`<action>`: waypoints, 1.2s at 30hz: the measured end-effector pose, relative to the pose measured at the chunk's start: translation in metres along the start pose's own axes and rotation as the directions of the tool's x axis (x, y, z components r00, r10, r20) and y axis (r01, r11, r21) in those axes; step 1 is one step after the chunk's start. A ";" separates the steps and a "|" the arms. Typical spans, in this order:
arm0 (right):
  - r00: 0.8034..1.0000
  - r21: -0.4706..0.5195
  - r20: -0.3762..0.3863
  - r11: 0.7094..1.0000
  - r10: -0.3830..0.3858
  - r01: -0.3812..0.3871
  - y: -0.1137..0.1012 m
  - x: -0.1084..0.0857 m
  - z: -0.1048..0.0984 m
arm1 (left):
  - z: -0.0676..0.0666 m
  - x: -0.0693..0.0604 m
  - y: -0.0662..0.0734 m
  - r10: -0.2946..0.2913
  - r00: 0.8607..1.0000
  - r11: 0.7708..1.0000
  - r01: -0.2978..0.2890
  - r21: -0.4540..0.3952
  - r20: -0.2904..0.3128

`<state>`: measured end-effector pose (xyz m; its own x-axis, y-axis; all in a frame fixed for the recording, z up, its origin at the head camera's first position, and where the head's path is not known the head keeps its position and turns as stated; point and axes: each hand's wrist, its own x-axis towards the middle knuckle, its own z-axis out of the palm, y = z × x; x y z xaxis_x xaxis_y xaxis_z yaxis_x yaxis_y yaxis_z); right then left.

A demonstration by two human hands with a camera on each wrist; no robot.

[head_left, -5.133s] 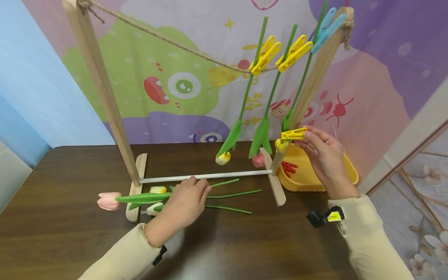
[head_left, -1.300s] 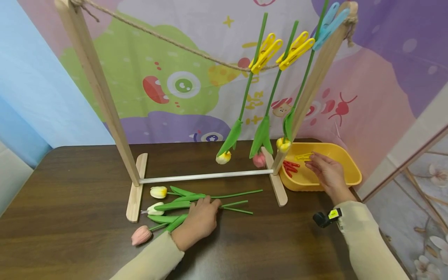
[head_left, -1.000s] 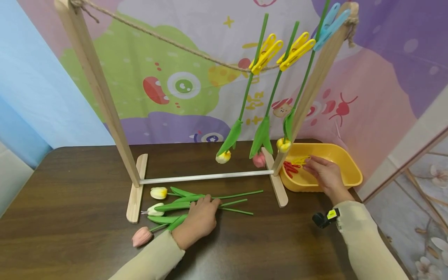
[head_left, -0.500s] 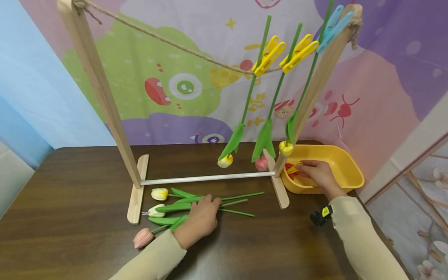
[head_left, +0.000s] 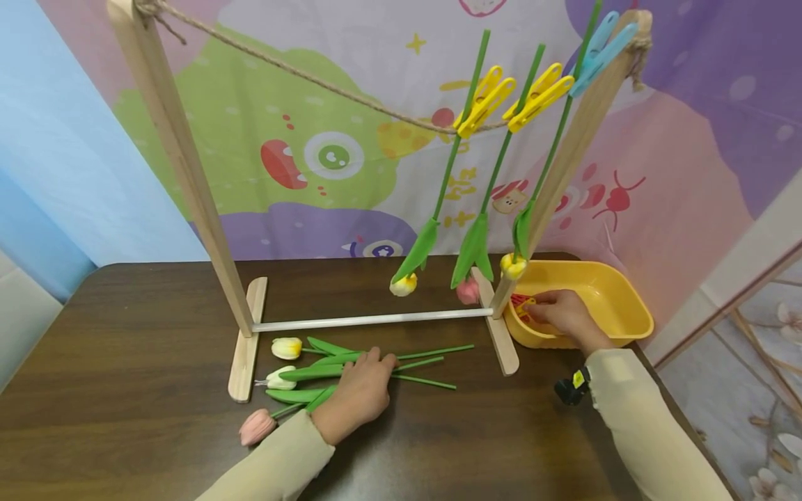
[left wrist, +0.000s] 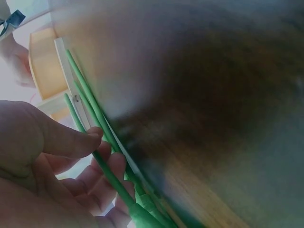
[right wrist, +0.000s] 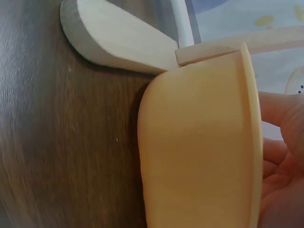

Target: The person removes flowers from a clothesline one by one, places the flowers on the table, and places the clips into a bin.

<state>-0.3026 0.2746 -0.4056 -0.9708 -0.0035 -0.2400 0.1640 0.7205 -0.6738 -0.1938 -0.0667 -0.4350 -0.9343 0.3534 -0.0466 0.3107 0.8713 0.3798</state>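
Observation:
My left hand (head_left: 360, 390) rests low over the tulips on the table, its thumb and fingers pinching a green stem (left wrist: 111, 178). Under and beside it lie a pink tulip (head_left: 257, 426), a white tulip (head_left: 280, 378) and a yellow-white tulip (head_left: 286, 348), stems pointing right. Inside the yellow basin (head_left: 617, 299), my right hand (head_left: 567, 316) holds a yellow clothespin (head_left: 525, 307) by its fingertips, close against the red clothespins (head_left: 517, 300). The basin wall hides those fingertips in the right wrist view.
A wooden rack (head_left: 182, 160) with a sagging rope (head_left: 313, 78) stands behind the tulips. Two yellow clothespins (head_left: 485, 103) and a blue clothespin (head_left: 603, 56) hold three tulips head down at its right side. A white bar (head_left: 370, 320) joins its feet.
The right hand has lowered the yellow clothespin from beside the rack post into the basin, leftward to the red ones. The pink tulip has been laid nearer the front; the left hand then stays still.

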 end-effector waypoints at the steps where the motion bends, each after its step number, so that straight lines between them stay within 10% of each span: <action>1: 1.000 -0.027 0.002 1.000 0.005 -0.005 0.000 0.000 -0.001 | 0.000 0.000 0.000 0.000 1.000 1.000 0.000 -0.001 0.001; 16: 0.996 -0.321 0.072 0.947 0.055 -0.029 -0.005 0.002 0.001 | 0.004 0.000 -0.002 0.017 1.000 1.000 -0.018 -0.013 -0.017; 36: 0.998 -0.258 0.060 0.966 0.016 0.001 -0.011 -0.003 0.000 | 0.000 -0.006 -0.007 0.022 0.998 0.999 -0.024 -0.038 -0.054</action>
<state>-0.3014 0.2673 -0.3973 -0.9558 -0.0340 -0.2920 0.1128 0.8749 -0.4709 -0.1908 -0.0751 -0.4381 -0.9352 0.3540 0.0117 0.3265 0.8488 0.4158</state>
